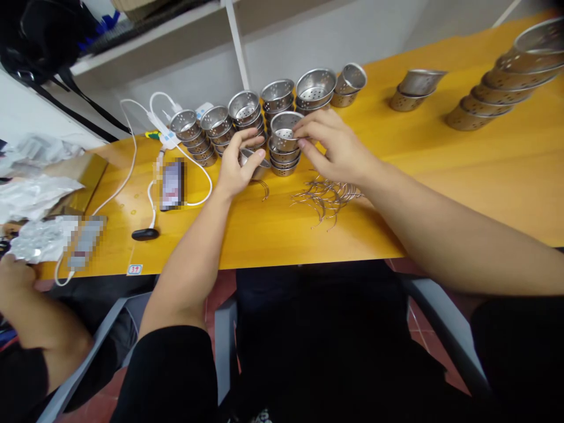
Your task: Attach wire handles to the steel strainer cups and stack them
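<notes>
Cup [282, 138] atop the front stack [284, 165] looks light, stiff, prob. slippery, so best held by rim [272, 126], as R hand [332, 144] pinches it (fingers of L hand [235, 167] curve apart, grip unclear).

Yellow-orange wooden table [476, 205]; stacked round silver perforated metal cups [244, 108], along far edge; left hand [238, 164], around tilted metal cup [261, 171]; right hand [330, 144], pinching front stack's top cup [284, 134]; thin curved metal wires [328, 192], toward near edge
</notes>
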The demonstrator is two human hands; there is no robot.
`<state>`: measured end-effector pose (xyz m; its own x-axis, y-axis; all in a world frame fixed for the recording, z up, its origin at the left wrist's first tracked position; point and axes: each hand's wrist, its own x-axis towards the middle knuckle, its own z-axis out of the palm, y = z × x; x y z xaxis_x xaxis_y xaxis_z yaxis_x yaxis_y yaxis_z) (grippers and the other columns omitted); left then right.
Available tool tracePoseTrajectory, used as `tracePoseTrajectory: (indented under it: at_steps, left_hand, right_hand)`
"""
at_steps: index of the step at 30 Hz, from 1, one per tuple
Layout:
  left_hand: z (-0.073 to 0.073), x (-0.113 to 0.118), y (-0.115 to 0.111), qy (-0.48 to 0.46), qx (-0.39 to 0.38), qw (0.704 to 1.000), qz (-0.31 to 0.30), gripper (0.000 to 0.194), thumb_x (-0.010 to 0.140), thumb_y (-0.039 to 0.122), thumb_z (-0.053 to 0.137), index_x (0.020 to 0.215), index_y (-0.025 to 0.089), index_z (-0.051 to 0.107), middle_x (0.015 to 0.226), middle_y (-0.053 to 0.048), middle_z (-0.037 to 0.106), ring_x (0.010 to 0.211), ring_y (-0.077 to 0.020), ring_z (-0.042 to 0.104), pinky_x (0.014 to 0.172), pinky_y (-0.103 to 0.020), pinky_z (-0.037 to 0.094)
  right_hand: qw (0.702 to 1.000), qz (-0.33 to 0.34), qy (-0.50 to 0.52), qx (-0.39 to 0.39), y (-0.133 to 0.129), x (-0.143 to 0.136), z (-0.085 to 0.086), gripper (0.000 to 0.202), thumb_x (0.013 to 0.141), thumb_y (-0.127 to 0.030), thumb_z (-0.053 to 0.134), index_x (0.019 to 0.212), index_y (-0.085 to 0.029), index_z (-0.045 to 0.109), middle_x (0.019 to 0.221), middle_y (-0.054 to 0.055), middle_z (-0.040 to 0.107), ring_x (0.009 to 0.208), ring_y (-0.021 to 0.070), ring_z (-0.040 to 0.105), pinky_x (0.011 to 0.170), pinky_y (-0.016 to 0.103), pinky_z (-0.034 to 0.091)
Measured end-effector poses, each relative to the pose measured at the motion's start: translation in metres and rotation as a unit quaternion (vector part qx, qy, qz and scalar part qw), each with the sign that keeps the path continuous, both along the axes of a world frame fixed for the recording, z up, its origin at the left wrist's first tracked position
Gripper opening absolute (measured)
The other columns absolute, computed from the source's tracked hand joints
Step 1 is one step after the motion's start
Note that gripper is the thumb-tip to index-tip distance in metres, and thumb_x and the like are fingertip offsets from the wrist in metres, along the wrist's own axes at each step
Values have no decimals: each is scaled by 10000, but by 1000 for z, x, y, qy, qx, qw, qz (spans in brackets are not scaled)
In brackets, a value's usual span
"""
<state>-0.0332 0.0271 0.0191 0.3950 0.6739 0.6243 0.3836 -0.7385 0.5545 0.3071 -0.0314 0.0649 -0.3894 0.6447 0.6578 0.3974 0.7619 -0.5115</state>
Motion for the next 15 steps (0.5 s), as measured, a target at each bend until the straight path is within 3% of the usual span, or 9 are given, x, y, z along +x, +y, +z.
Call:
tracePoseTrajectory:
  at_steps: [7, 11, 13, 15]
  left_hand:
    - [5, 17, -20, -1, -17, 1000, -18, 966, 1093, 1061, 716, 1676, 291, 691, 1655, -198, 871, 1450, -355, 926, 1242, -539, 789]
    - [2, 15, -15, 8, -12, 1000, -18, 951, 1113, 1060, 718, 1689, 305, 675, 1678, -192, 858, 1497, -360, 907, 1283, -548, 773]
    - [-4, 12, -7, 13, 4, 1000, -13, 1038, 1058, 1109, 753, 1744, 338, 634, 1713, -185, 831, 1572, -389, 879, 1334, -583, 749]
    - [-10, 8, 1, 20, 25, 999, -6, 1246, 937, 1180, 816, 1847, 377, 536, 1757, -186, 789, 1664, -431, 828, 1396, -626, 712]
  right_hand:
    - [1000, 10, -28, 3, 0, -7, -3, 526, 1237, -854, 655, 1421, -449, 935, 1502, 142, 870, 1506, 559, 731, 1390, 904, 538]
    - [999, 0, -39, 2, 2, -9, -7, 536, 1260, -847, 613, 1412, -447, 936, 1499, 149, 860, 1518, 556, 712, 1378, 909, 537]
    - [999, -8, -43, 7, 2, -10, -9, 533, 1265, -831, 611, 1446, -445, 932, 1508, 152, 855, 1525, 557, 710, 1381, 912, 539]
    - [999, -15, -46, 17, 1, -10, -10, 525, 1262, -809, 632, 1512, -448, 920, 1548, 151, 843, 1551, 564, 705, 1393, 919, 532]
